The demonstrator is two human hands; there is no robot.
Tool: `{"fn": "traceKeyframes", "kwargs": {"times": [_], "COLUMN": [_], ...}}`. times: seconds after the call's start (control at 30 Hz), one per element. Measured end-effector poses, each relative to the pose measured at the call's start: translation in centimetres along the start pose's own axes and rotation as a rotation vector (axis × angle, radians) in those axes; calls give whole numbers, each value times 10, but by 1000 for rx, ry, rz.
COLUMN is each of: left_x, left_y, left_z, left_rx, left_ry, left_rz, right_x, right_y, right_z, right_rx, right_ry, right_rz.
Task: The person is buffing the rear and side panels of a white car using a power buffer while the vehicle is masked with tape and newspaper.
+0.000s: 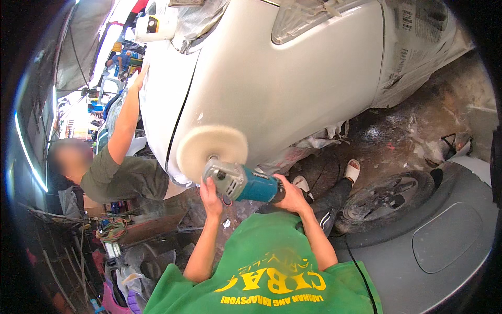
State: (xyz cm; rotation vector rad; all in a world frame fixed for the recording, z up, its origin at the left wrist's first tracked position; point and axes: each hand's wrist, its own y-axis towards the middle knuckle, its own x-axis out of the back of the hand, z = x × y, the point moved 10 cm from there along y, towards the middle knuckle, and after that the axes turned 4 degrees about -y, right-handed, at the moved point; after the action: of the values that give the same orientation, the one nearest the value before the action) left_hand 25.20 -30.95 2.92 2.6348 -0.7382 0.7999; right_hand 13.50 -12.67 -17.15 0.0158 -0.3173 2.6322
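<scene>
Both my hands are on a teal and grey angle polisher point(257, 184). My left hand point(211, 199) grips the side of its grey gear head, while my right hand point(292, 196) is wrapped around the rear end of the teal body. The polisher's round cream buffing pad point(192, 153) lies against or just over the white car's body panel point(306, 82); exact contact cannot be told. The pad's surface looks smeared, as if turning. Left of the pad, a dark curved panel gap point(184, 102) runs down the car body.
At left, a co-worker point(125, 176) rests a hand on the car. A white tub point(157, 29) stands on the car. Newspaper masking point(411, 51) covers its right part. A grey car point(439, 243) with its wheel point(386, 198) is close on my right. A black cord point(359, 271) crosses my shirt.
</scene>
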Motion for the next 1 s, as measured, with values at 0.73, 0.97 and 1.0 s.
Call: {"fn": "traceKeyframes", "kwargs": {"times": [0.73, 0.97, 1.0], "left_x": [-102, 5, 29], "left_y": [91, 48, 41], "left_z": [-288, -81, -24], "left_rx": [-318, -177, -31], "left_ry": [48, 26, -55], "left_rz": [80, -70, -49], "right_x": [188, 58, 38], "right_y": [24, 24, 24], "right_z": [133, 63, 51], "right_rx": [310, 216, 184], "right_ry": [176, -20, -41], "right_rz": [-264, -126, -96]}}
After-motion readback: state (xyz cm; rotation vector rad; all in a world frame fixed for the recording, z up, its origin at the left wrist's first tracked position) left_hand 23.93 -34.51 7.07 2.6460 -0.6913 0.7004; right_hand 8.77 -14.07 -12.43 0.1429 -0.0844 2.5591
